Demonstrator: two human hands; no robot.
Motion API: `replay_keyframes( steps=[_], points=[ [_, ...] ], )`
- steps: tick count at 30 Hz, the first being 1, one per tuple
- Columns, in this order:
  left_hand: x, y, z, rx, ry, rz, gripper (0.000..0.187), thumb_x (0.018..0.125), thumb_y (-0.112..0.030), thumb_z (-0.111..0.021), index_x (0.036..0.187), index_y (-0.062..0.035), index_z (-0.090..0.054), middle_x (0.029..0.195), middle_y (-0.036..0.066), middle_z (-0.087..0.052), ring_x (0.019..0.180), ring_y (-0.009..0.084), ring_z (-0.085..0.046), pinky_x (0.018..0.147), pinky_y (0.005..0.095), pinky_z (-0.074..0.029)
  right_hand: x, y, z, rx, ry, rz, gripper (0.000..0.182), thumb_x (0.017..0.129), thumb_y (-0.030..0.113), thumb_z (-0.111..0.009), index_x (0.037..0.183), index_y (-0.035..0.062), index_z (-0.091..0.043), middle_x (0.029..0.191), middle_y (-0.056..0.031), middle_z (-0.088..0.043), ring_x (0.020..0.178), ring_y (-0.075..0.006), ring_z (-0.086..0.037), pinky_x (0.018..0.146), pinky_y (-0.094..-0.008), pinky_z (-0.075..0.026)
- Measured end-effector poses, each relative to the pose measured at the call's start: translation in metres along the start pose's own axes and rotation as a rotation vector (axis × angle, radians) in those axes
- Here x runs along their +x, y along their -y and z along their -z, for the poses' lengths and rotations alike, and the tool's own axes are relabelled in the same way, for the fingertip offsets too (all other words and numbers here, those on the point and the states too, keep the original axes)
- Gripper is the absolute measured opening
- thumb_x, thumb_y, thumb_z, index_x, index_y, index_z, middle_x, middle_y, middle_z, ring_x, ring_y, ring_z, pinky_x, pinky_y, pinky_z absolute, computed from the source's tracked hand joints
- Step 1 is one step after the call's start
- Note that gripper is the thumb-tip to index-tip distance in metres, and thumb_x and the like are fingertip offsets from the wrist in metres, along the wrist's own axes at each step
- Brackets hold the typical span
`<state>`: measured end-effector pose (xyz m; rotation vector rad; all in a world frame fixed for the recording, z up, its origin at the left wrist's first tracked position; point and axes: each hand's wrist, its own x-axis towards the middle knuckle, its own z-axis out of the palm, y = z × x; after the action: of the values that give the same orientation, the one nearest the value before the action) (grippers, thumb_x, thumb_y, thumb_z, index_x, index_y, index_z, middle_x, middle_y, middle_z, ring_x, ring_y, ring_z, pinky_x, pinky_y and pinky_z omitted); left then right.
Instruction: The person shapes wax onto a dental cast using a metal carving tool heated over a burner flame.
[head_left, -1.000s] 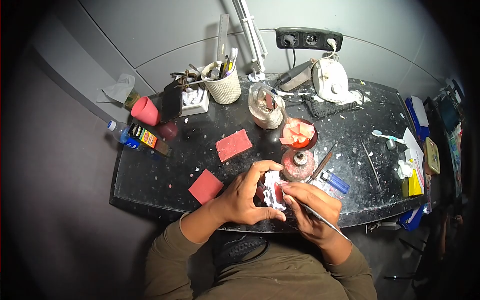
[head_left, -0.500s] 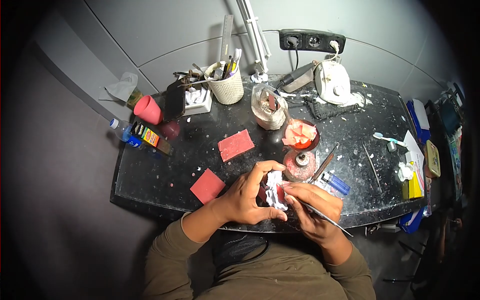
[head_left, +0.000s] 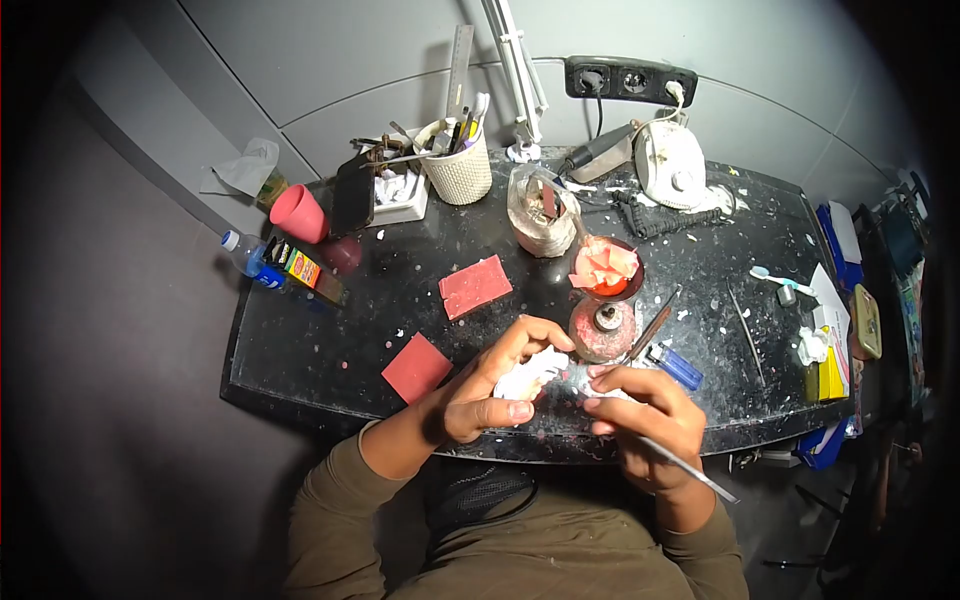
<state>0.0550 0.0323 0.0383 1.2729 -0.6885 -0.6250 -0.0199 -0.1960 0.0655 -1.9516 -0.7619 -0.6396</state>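
My left hand (head_left: 492,385) curls around a rough white plaster cast (head_left: 532,374), thumb below it and fingers above. A thin metal carving tool (head_left: 692,470) rests in my right hand (head_left: 655,415), its handle slanting down to the right past the palm. Something whitish (head_left: 604,388) shows at the right fingertips, and I cannot tell what it is. A small gap separates the two hands over the desk's front edge. Just beyond them stands a round spirit burner (head_left: 602,332) with a pinkish body. A square red wax sheet (head_left: 417,369) lies left of my left hand.
A second red wax block (head_left: 475,287) lies mid-desk. Behind the burner are a pan of pink wax pieces (head_left: 607,268) and a bag-lined jar (head_left: 541,215). A blue lighter (head_left: 677,367) and a brown-handled tool (head_left: 652,331) lie right. A tool cup (head_left: 460,172) stands at the back.
My hands have moved apart, the right one shifting slightly right with the tool. My left hand has turned the cast, so its red part hardly shows; the tool's tip has left it.
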Motion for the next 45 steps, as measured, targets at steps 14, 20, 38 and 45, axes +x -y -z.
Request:
replay_keyframes(
  steps=[14, 20, 38, 45],
  points=[
    [0.001, 0.001, -0.001, 0.071, -0.03, -0.032, 0.067, 0.071, -0.038, -0.06, 0.125, -0.0006, -0.041, 0.103, 0.008, -0.05, 0.087, 0.0132, -0.048, 0.079, 0.0293, -0.04, 0.005, 0.003, -0.017, -0.045, 0.051, 0.037, 0.036, 0.07, -0.014, -0.064, 0.105, -0.0066, -0.069, 0.106, -0.0191, -0.071, 0.103, -0.0337, -0.071, 0.085, -0.0386, -0.058],
    [0.0, 0.002, 0.0, 0.054, -0.036, -0.024, 0.065, 0.073, -0.036, -0.059, 0.124, 0.0005, -0.04, 0.106, 0.009, -0.049, 0.092, 0.0148, -0.049, 0.081, 0.0301, -0.041, 0.004, 0.003, -0.023, -0.082, 0.02, 0.059, 0.034, 0.07, -0.012, -0.068, 0.104, -0.0064, -0.068, 0.104, -0.0186, -0.071, 0.1, -0.0333, -0.071, 0.083, -0.0383, -0.059],
    [0.0, 0.004, 0.0, 0.108, -0.068, 0.025, 0.074, 0.067, -0.037, -0.064, 0.126, -0.003, -0.037, 0.112, 0.009, -0.046, 0.099, 0.0145, -0.045, 0.086, 0.029, -0.038, 0.001, 0.007, -0.033, -0.137, -0.054, 0.028, 0.033, 0.073, -0.014, -0.069, 0.105, -0.0075, -0.065, 0.099, -0.0201, -0.069, 0.094, -0.0336, -0.072, 0.077, -0.0374, -0.06],
    [0.0, 0.004, -0.001, 0.102, -0.072, 0.021, 0.073, 0.068, -0.038, -0.064, 0.126, -0.003, -0.037, 0.111, 0.008, -0.045, 0.099, 0.0142, -0.045, 0.084, 0.0288, -0.038, 0.0, 0.006, -0.032, -0.119, -0.051, 0.018, 0.034, 0.073, -0.014, -0.07, 0.106, -0.0072, -0.065, 0.099, -0.02, -0.068, 0.093, -0.0337, -0.072, 0.075, -0.0376, -0.059]
  ],
)
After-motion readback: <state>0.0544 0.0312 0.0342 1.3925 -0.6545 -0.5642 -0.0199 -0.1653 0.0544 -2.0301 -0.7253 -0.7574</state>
